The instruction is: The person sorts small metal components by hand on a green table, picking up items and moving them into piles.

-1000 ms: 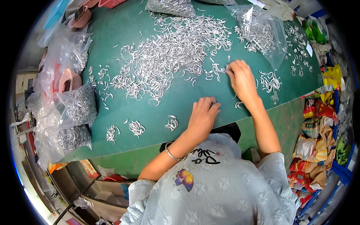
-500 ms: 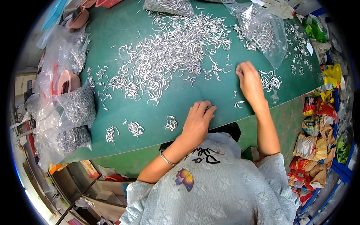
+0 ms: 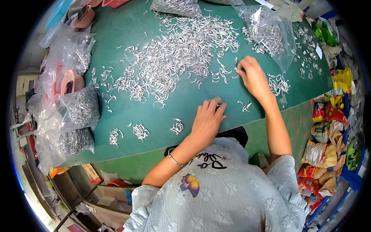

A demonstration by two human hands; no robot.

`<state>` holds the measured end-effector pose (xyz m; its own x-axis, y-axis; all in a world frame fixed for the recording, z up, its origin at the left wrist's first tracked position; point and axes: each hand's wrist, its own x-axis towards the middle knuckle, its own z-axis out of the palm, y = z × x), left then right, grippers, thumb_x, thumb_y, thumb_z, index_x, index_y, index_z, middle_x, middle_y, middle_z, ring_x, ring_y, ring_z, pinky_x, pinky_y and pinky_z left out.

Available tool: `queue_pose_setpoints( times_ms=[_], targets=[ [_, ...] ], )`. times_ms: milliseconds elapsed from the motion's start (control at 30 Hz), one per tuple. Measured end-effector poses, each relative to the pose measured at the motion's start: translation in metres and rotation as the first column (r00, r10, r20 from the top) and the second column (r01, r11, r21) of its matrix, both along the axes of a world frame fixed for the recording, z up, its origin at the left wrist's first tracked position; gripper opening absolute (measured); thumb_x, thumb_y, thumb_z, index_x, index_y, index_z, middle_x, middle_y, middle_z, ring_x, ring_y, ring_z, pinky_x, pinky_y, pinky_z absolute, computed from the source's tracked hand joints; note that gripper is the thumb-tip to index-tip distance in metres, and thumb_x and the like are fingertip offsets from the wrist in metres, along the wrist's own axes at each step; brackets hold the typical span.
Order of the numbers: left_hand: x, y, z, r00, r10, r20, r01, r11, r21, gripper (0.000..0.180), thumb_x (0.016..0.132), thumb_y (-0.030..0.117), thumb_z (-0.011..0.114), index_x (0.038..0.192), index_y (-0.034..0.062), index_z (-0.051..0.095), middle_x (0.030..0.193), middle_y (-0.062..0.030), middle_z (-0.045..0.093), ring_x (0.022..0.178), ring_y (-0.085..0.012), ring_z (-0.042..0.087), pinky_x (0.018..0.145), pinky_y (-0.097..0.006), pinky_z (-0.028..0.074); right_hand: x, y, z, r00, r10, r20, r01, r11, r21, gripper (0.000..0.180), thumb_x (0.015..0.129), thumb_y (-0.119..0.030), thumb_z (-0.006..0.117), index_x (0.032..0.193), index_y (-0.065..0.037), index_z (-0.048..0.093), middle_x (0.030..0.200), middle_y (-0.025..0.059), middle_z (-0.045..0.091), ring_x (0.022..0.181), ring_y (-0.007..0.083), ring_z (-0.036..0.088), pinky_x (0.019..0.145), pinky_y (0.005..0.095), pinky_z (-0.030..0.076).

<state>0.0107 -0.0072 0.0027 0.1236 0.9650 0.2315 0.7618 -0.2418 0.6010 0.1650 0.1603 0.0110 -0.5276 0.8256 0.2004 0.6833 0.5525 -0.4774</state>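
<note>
My left hand (image 3: 209,119) is closed low over the table near its front edge, a small silver-and-dark piece (image 3: 219,104) partly showing between the fingers. Farther right, my right hand (image 3: 253,79) pinches at the edge of the scattered metal. By its fingertips lies a blurred pale curved piece (image 3: 235,76); whether it is gripped is hard to make out. A large heap of small curved silver metal pieces (image 3: 170,58) spreads across the far middle. A few loose curved pieces (image 3: 244,106) lie between the hands, nearer me.
Small piles (image 3: 140,132) of silver pieces line the green table (image 3: 154,120) at front left, and another pile (image 3: 278,84) sits right of my right hand. Filled clear bags (image 3: 80,110) stand along the left side; a clear bag (image 3: 266,34) lies far right. Packages (image 3: 322,152) fill a rack at right.
My right hand has shifted left toward the heap's edge, its fingers now curled in a pinch. My left hand has moved slightly away from me and right, and the small piece there shows more.
</note>
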Motion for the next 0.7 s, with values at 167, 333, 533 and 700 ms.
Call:
queue_pose_setpoints(
  times_ms=[167, 333, 533, 700],
  targets=[
    [-0.006, -0.009, -0.014, 0.993, -0.019, 0.116, 0.020, 1.000, -0.006, 0.034, 0.077, 0.004, 0.071, 0.108, 0.0029, 0.057, 0.110, -0.0115, 0.053, 0.095, -0.0327, 0.051, 0.080, -0.040, 0.044, -0.002, -0.037, 0.012, 0.982, 0.187, -0.024, -0.187, 0.982, -0.007, 0.010, 0.079, -0.002, 0.066, 0.082, -0.001, 0.057, 0.084, 0.0123, 0.055, 0.087, 0.0326, 0.054, 0.078, 0.0418, 0.043],
    [0.000, -0.007, 0.000, 0.983, 0.109, 0.149, -0.113, 0.994, 0.014, 0.046, 0.077, 0.006, 0.071, 0.119, 0.0032, 0.053, 0.111, -0.0104, 0.053, 0.100, -0.0316, 0.050, 0.085, -0.043, 0.041, -0.011, -0.048, 0.014, 0.925, 0.334, -0.183, -0.370, 0.903, -0.219, 0.010, 0.079, -0.003, 0.068, 0.083, -0.002, 0.059, 0.088, 0.0108, 0.058, 0.088, 0.0318, 0.054, 0.081, 0.0403, 0.044],
    [0.003, 0.000, -0.008, 0.999, 0.044, -0.008, -0.044, 0.999, 0.026, 0.046, 0.080, 0.010, 0.071, 0.122, 0.0054, 0.053, 0.113, -0.0107, 0.053, 0.103, -0.0308, 0.049, 0.085, -0.042, 0.039, -0.027, -0.016, -0.004, 0.989, 0.149, -0.022, -0.145, 0.983, 0.109, 0.006, 0.080, -0.003, 0.065, 0.084, -0.003, 0.061, 0.087, 0.0101, 0.055, 0.087, 0.0306, 0.053, 0.077, 0.0406, 0.042],
    [-0.004, -0.012, -0.016, 0.994, 0.051, 0.094, -0.050, 0.999, -0.015, 0.044, 0.080, 0.010, 0.070, 0.121, 0.0059, 0.053, 0.114, -0.0116, 0.053, 0.102, -0.0314, 0.049, 0.084, -0.041, 0.038, -0.012, -0.046, 0.020, 0.971, 0.240, 0.021, -0.239, 0.971, -0.020, 0.009, 0.077, -0.003, 0.067, 0.082, -0.003, 0.059, 0.088, 0.0097, 0.054, 0.090, 0.0300, 0.052, 0.078, 0.0403, 0.041]
  ],
)
